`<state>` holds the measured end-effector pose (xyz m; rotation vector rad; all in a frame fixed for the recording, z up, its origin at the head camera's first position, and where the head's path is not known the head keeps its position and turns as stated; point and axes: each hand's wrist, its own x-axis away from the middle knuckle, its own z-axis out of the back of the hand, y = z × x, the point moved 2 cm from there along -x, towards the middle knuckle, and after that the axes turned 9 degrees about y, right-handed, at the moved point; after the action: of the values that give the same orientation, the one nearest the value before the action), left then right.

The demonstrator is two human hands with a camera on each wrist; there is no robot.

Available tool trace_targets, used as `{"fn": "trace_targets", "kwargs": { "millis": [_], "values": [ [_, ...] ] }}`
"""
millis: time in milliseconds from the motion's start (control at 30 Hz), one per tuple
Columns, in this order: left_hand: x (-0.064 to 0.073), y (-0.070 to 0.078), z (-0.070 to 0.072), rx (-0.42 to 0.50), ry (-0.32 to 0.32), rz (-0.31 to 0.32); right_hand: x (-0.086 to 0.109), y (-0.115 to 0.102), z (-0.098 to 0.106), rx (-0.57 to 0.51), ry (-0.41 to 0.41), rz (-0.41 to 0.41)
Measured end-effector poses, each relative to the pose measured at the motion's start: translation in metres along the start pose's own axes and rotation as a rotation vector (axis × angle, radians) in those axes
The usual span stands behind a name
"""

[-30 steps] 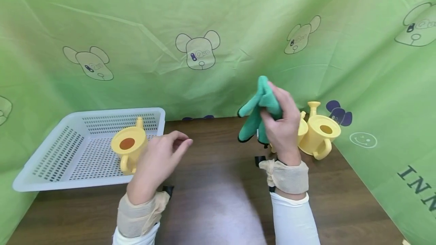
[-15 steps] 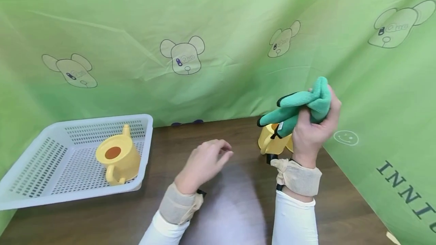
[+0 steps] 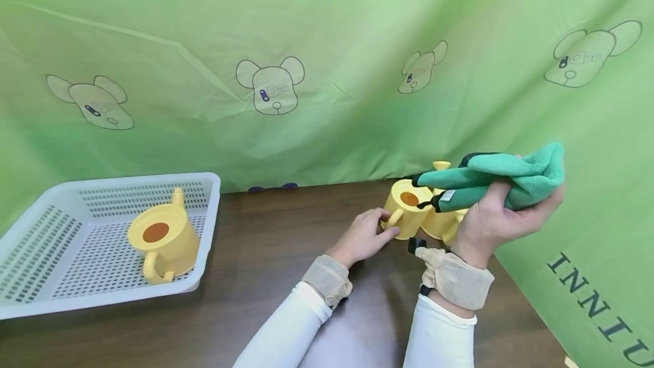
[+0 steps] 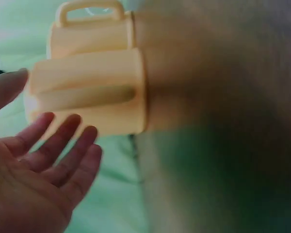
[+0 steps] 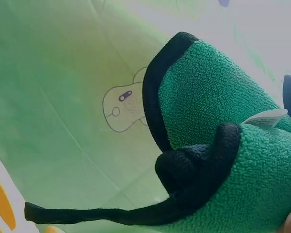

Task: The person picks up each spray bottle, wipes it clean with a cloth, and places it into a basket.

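Observation:
My right hand (image 3: 487, 226) grips a folded green towel (image 3: 536, 172) with black edging, held up above the table at the right. In the right wrist view a black hanging loop (image 5: 102, 216) and a small white label (image 5: 266, 118) stick out from it. My left hand (image 3: 360, 237) reaches to a yellow toy watering can (image 3: 416, 217), thumb and fingers on either side of its handle (image 4: 87, 98). In the left wrist view those fingers are spread and loosely bent, not wrapped round the handle. Right behind that can stands a second yellow watering can (image 3: 434, 226), partly hidden by the towel.
A white perforated basket (image 3: 213, 214) stands on the left of the brown table (image 3: 286, 254). Inside it sits another yellow watering can (image 3: 176, 243), spout away from me. A green printed curtain (image 3: 337, 141) hangs behind the table and along its right side.
My left hand has moved right from beside the basket to the nearer can's handle. My right hand has carried the towel to the right, and the head view has turned right.

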<state>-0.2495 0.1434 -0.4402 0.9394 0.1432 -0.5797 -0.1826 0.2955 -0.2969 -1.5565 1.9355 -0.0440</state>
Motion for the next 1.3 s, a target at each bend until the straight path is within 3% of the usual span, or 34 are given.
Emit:
{"fn": "trace_targets", "kwargs": {
  "millis": [167, 400, 500, 700, 833, 967, 1133, 1300],
  "values": [
    [-0.007, -0.008, -0.019, 0.146, -0.023, 0.069, 0.001, 0.002, 0.003, -0.004, -0.004, -0.007],
    [-0.006, -0.01, -0.027, 0.322, -0.025, 0.138, 0.002, 0.001, 0.005, 0.003, 0.008, -0.028],
    [-0.001, -0.015, -0.028, 0.393, 0.029, 0.193, 0.004, 0.0, 0.007, 0.001, 0.016, -0.029],
    [0.002, -0.018, -0.018, 0.596, 0.223, 0.31, 0.005, 0.0, 0.005, -0.017, 0.009, -0.033],
    [0.005, -0.016, 0.001, 0.631, 0.295, 0.335, 0.008, 0.0, 0.002, 0.008, -0.01, -0.027],
    [0.011, -0.012, 0.03, 0.649, 0.369, 0.319, 0.013, 0.001, -0.001, -0.025, -0.014, -0.048],
    [0.025, -0.005, 0.076, 0.709, 0.493, 0.289, 0.017, 0.001, -0.011, -0.088, -0.015, -0.088],
    [0.047, -0.004, 0.125, 0.806, 0.634, 0.29, 0.029, 0.006, -0.015, -0.022, -0.067, -0.132]
  ]
}}
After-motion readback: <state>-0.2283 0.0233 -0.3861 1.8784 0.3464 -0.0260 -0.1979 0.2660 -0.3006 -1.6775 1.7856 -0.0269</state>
